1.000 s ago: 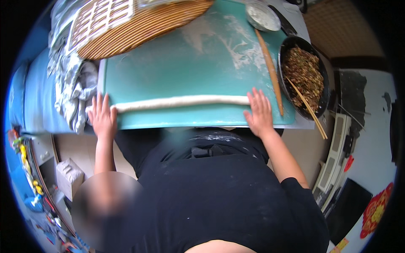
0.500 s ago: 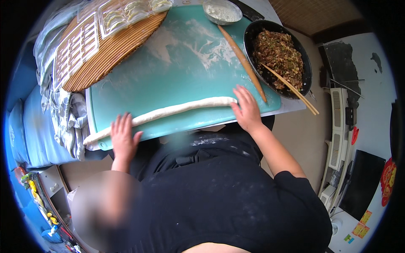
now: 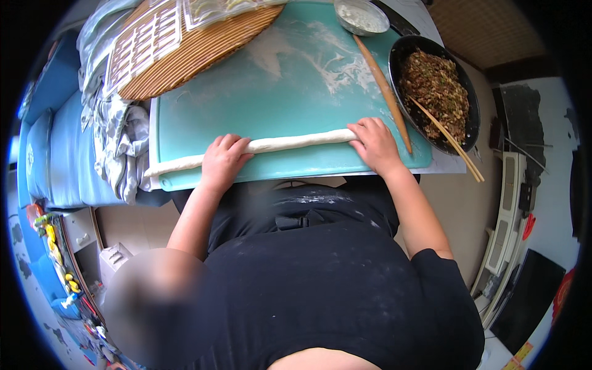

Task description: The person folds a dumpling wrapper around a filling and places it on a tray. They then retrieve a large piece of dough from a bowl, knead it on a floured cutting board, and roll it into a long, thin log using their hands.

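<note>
A long white rope of dough [image 3: 299,141] lies across the near part of a floured teal mat [image 3: 246,111]. My left hand [image 3: 226,161] is closed over the rope left of its middle, and the thin left end sticks out past it over the mat's edge. At the rope's right end my right hand [image 3: 375,147] has its fingers curled over the tip, with the thumb on the near side. A tapered wooden rolling pin [image 3: 385,92] rests just beyond my right hand.
Right of the mat is a black pan [image 3: 473,117] of minced filling [image 3: 435,89], with chopsticks [image 3: 447,137] across its rim. A bowl of flour [image 3: 362,17] stands at the back. Far left, a round woven board [image 3: 203,58] bears clear plastic trays [image 3: 148,44], one with dumplings.
My left hand has slid right along the dough rope and its spread fingers have closed over it. My right hand's fingers have curled around the right end. The rope looks straighter.
</note>
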Motion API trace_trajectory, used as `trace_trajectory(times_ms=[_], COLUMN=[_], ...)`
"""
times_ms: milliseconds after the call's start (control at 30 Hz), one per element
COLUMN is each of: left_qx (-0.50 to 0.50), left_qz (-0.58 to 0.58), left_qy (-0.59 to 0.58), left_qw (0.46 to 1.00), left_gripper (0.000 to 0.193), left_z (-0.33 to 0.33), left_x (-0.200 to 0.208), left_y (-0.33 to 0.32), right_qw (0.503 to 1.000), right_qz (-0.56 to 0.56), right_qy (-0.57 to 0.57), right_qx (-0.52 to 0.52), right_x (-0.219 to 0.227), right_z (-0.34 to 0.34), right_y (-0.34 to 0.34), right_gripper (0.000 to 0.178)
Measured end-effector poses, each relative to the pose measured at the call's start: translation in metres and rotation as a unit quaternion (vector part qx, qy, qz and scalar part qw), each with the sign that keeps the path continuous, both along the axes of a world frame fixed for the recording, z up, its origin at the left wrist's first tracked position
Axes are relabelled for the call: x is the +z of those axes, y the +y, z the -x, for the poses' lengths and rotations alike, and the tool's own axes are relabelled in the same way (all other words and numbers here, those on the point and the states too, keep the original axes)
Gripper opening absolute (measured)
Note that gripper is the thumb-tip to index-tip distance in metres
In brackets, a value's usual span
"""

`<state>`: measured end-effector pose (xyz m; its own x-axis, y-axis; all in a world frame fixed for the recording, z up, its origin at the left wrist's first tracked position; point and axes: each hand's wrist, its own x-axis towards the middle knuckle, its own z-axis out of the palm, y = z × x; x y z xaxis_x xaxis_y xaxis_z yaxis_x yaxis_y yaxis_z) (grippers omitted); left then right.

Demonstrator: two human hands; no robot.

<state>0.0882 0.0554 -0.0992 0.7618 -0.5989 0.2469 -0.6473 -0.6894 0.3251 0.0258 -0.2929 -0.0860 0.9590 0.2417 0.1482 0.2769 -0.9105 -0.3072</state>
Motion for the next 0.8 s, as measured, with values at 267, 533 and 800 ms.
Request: trace_trajectory(times_ms=[267,533,800], left_qx=[0.013,0.119,0.162], left_qz=[-0.002,-0.093,-0.105], left_qy=[-0.013,-0.02,0.022], left_qw=[1.0,0.988,0.981], left_gripper=[0.034,0.052,0.046], left_z=[0.0,0.05,-0.022], left_x=[-0.021,-0.027,-0.013], left_y=[-0.022,-0.012,0.004], right_qw=[0.983,0.993,0.987], right_qz=[-0.12,0.016,0.121], right_qy=[-0.092,-0.04,0.024], right_qx=[0.106,0.107,0.106], right_x=[-0.005,-0.034,-0.024], right_z=[-0.042,-0.014,-0.072], right_y=[0.173,0.18,0.157], right_gripper=[0.053,0.063,0.047])
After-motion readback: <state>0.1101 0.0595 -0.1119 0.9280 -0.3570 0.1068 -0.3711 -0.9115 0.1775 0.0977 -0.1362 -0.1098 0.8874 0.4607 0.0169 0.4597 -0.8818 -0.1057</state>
